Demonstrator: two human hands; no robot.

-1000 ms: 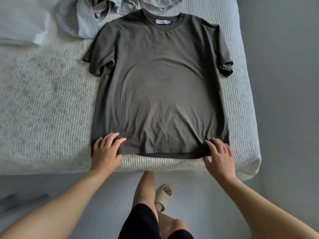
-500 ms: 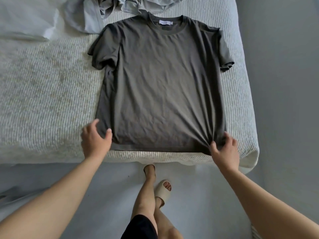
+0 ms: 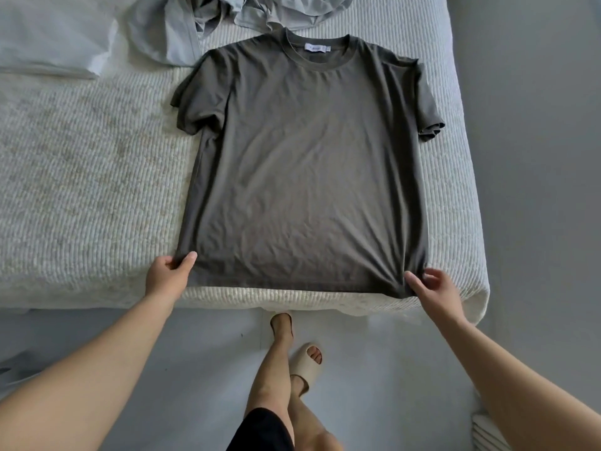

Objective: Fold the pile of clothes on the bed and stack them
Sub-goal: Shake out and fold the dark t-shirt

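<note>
Dark olive cotton T-shirt (image 3: pixel 305 170) flat on ribbed white bedspread (image 3: pixel 81 196) | left hand (image 3: pixel 169 275) pinches hem corner | right hand (image 3: pixel 434 289) pinches opposite corner

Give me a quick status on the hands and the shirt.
Left hand and right hand each pinch a hem corner. Dark olive cotton T-shirt flat, unfolded. Crumpled pale grey clothes touch its collar.
</note>
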